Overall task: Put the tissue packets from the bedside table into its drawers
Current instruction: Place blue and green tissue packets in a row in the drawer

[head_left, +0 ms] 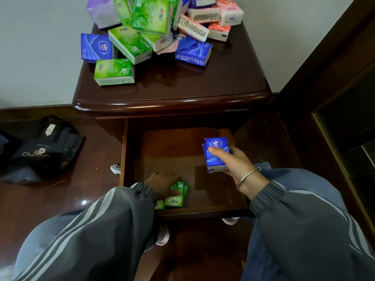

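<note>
In the pulled-out brown wooden drawer (203, 210), the left hand (162, 183) grasps upright green plastic tissue packets (175, 199) by the front wall while the right hand (233, 161) grips two blue tissue packets (216, 147) above the bare right half (more lie heaped toward the back edge of the glossy dark wooden counter (203, 88))

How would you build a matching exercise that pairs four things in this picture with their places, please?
1. blue packets
2. green packets
3. pink packets
4. black bag

A. on the floor, left of the bedside table
B. in the drawer, held by the left hand
C. gripped by the right hand
D. on the bedside table, back right

Pairs: 1-C, 2-B, 3-D, 4-A.
</note>
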